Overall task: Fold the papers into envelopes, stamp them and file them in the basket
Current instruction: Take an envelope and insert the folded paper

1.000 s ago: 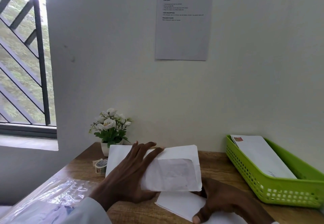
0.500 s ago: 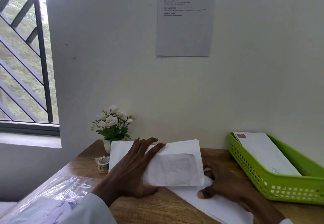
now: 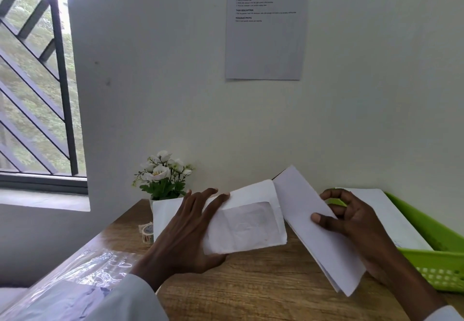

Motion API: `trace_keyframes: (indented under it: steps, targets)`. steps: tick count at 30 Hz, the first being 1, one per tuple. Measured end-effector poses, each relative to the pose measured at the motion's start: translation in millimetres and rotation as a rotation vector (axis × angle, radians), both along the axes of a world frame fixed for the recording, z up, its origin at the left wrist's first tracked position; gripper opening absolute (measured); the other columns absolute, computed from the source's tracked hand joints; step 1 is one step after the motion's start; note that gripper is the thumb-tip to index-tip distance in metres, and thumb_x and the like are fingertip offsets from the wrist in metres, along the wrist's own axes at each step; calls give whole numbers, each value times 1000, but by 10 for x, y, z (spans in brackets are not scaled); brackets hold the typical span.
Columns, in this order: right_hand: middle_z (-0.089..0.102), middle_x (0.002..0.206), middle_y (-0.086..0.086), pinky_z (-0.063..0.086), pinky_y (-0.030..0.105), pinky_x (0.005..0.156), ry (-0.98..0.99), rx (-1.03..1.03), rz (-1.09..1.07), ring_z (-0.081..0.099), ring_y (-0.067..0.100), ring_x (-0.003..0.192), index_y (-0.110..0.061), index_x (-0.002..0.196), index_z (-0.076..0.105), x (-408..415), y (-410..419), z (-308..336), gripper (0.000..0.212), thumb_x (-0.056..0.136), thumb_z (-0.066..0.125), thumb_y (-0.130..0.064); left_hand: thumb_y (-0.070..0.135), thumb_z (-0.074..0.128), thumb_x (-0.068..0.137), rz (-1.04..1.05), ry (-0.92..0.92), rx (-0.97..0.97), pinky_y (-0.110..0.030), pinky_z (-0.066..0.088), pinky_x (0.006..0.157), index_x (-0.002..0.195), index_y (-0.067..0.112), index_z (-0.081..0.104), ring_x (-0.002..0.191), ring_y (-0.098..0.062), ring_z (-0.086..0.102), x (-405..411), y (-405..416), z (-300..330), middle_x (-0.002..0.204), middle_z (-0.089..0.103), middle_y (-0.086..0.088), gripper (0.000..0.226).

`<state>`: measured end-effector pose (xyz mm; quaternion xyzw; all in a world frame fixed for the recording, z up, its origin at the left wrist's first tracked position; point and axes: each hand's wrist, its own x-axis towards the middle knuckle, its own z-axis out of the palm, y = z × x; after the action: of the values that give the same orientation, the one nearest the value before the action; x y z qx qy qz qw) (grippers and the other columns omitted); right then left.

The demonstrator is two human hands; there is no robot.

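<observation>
My left hand (image 3: 183,230) holds a white window envelope (image 3: 246,222) above the wooden table (image 3: 263,285), fingers stretched over its left part and thumb underneath. My right hand (image 3: 351,222) pinches a folded white paper (image 3: 313,222) between thumb and fingers, tilted with its upper end by the envelope's right edge. The green basket (image 3: 442,268) stands at the right with a white envelope (image 3: 391,217) lying in it. A small roll of stamps (image 3: 147,231) sits on the table behind the left hand.
A pot of white flowers (image 3: 163,175) stands at the back by the wall. A clear plastic sheet (image 3: 75,275) covers the table's left corner. A printed sheet (image 3: 263,24) hangs on the wall, and a barred window (image 3: 32,74) is at the left.
My right hand has lifted the folded paper off the table and raised it up to the envelope's right edge. The left hand kept hold of the envelope.
</observation>
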<state>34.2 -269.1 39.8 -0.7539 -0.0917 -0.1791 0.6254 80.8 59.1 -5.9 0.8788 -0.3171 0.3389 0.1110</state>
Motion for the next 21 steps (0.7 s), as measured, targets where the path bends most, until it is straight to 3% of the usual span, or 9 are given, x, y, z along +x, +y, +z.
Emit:
trace_keyframes:
  steps: [7,9,12,14,21]
  targets:
    - [77,98,10,51,47,78,-19,79,43,70,36,85,-28,99,63,-28,-44,15,62,45,91,-41,79,66,61,47,10,-62,-53,39,107,150,26,17,133,-22,31,22,34,18,150,29,-4,114]
    - [77,95,9,53,45,75,-12,21,58,71,36,83,-26,101,62,-40,-30,10,53,57,91,-30,79,66,61,45,10,-66,-55,39,107,149,26,16,133,-23,31,19,36,24,150,28,-5,115]
    - [78,83,6,54,24,58,9,-113,59,72,21,71,-16,104,61,-51,17,1,39,72,81,-6,79,66,61,32,6,-69,-55,38,107,149,28,15,133,-22,30,17,27,34,151,28,-5,115]
    - [78,79,5,51,17,52,21,-189,65,71,15,65,-15,102,62,-48,40,-11,36,74,79,-3,81,65,61,25,3,-41,-55,34,110,150,29,12,134,-23,28,25,40,27,152,26,-5,116]
    - [77,87,-5,51,11,65,43,-395,95,70,7,80,-19,90,74,-16,38,-63,29,70,83,-1,81,58,65,-2,-31,185,-54,12,117,152,36,1,136,-24,25,-4,5,51,151,24,-3,114]
